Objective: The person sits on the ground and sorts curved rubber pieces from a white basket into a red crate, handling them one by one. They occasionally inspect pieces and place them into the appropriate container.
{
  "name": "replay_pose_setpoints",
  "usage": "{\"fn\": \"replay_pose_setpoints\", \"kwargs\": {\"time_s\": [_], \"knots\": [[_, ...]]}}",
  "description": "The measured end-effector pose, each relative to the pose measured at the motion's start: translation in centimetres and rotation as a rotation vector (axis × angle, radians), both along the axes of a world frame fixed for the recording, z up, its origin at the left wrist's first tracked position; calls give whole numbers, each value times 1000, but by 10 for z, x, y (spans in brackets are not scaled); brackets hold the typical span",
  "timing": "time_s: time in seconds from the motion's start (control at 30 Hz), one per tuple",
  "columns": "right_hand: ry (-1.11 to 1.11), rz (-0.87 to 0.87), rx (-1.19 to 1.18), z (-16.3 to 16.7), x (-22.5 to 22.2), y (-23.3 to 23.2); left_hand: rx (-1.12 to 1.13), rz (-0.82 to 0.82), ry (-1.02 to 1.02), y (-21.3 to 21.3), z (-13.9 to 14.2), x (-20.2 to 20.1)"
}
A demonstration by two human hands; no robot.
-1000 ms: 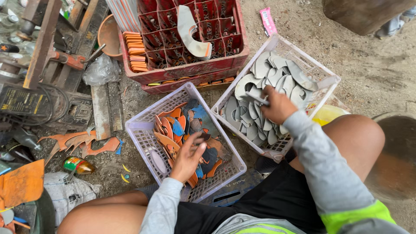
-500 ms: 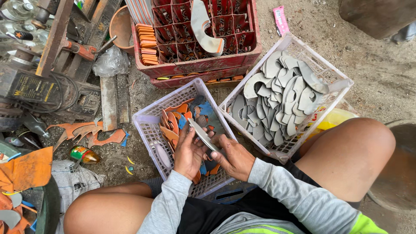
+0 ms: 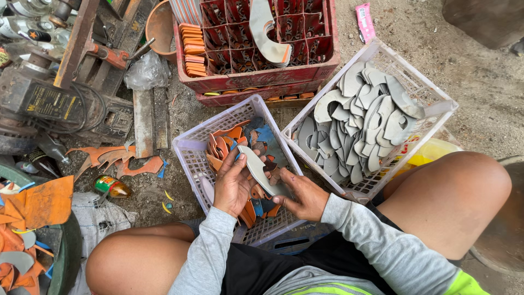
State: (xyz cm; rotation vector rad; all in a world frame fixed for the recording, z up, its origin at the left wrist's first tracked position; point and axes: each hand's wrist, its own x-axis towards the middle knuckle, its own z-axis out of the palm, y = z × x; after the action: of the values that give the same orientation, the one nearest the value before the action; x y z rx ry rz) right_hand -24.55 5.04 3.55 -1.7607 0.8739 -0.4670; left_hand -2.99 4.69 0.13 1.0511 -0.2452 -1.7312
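Observation:
Both my hands hold one curved grey piece over the pale lilac basket. My left hand grips its upper part and my right hand pinches its lower end. Under them the basket holds several orange, blue and dark curved pieces. To the right stands a white basket heaped with several grey curved pieces. My knees frame both baskets.
A red crate with dividers, orange strips and one grey piece on top stands behind the baskets. A machine and metal bars fill the left. Orange offcuts, a small bottle and a yellow container lie on the dirt ground.
My right hand left the white basket and came over to the lilac basket. Both hands now hold a grey piece there, slightly lowered from half a second ago.

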Motion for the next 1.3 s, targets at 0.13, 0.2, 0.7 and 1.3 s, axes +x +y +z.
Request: {"fn": "replay_pose_setpoints", "kwargs": {"time_s": [0.13,0.2,0.7,1.3], "knots": [[177,5,75,0,2,-4,-41,-15,-20,-1,-2,3],[133,-1,85,-1,2,-6,-65,-30,-29,-1,-4,3],[50,-19,-403,1,13,10,-206,-66,264,-6,-3,18],[396,-169,-178,-35,-21,-49,-210,389,-254,-5,41,118]]}}
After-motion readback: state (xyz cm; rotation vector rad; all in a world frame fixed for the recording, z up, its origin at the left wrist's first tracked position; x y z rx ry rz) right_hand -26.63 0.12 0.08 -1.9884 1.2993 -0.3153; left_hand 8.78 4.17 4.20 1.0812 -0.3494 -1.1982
